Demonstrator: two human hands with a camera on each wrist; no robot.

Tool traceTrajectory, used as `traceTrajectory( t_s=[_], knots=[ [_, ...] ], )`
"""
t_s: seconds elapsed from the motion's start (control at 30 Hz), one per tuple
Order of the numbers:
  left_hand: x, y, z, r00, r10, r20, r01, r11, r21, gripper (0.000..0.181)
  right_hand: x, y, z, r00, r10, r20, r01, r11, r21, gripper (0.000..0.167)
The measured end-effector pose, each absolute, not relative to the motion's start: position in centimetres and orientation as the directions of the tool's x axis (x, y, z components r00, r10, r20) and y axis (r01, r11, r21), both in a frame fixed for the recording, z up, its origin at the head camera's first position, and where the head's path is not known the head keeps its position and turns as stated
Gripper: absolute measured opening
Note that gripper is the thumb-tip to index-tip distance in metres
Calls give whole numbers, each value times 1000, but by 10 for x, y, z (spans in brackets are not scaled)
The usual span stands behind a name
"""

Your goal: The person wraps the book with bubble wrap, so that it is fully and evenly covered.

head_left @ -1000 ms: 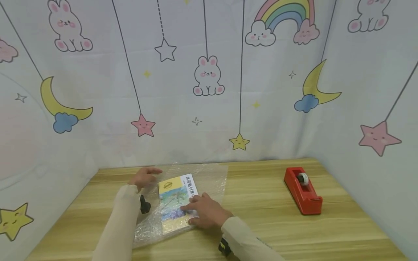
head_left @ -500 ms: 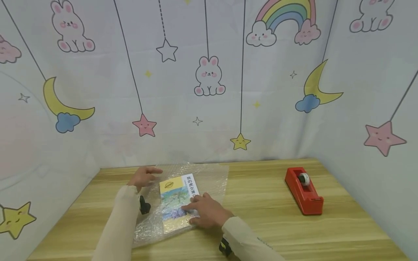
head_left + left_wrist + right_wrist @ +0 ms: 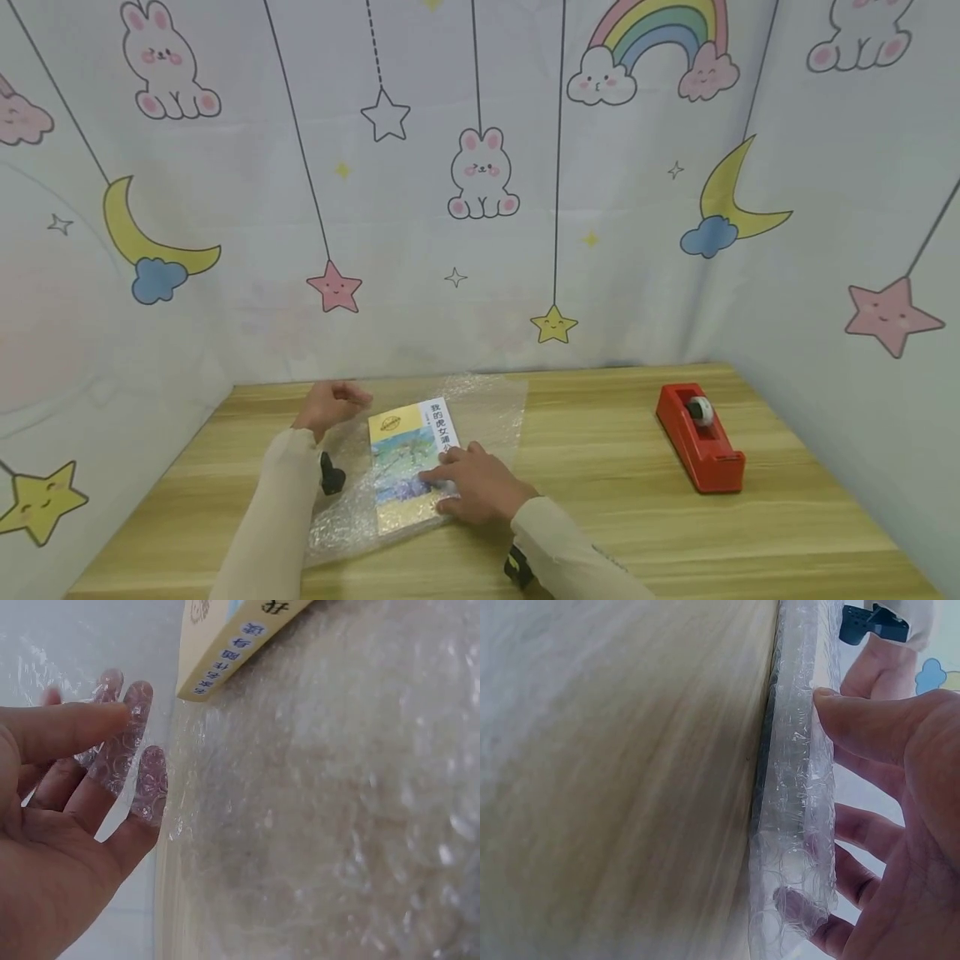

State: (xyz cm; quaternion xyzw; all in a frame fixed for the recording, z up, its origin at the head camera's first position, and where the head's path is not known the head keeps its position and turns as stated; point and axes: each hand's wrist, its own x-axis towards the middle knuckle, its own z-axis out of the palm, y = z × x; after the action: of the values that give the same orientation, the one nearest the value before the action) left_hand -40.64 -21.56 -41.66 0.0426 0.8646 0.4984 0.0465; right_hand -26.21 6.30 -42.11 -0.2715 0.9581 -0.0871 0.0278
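Observation:
A book (image 3: 408, 454) with a yellow, blue and white cover lies on a sheet of clear bubble wrap (image 3: 491, 400). At the wrap's far left corner, my left hand (image 3: 330, 407) pinches its edge. In the left wrist view, the film passes between the thumb (image 3: 82, 729) and the fingers behind it, and the book's spine (image 3: 232, 652) shows above. My right hand (image 3: 483, 486) rests with spread fingers on the book's lower right side. From the right wrist, bubble wrap (image 3: 795, 772) covers the near edge, with the thumb and fingertips against it.
A red tape dispenser (image 3: 701, 442) with a roll of tape stands at the right of the wood-grain table (image 3: 600, 500). Behind the table hangs a white cloth (image 3: 405, 225) printed with rabbits, stars and moons, and it encloses the sides too.
The left hand's fingers have drawn together at the wrap's corner. My right hand stays on the book. The whole head view has shifted slightly.

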Motion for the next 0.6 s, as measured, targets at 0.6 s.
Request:
traceTrajectory(
  t_s=[0.6],
  knots=[
    [-404,-207,-408,-937,349,-30,186,567,803,47,-265,62,-424,-861,-508,-3,-501,850,-164,48]
  ],
)
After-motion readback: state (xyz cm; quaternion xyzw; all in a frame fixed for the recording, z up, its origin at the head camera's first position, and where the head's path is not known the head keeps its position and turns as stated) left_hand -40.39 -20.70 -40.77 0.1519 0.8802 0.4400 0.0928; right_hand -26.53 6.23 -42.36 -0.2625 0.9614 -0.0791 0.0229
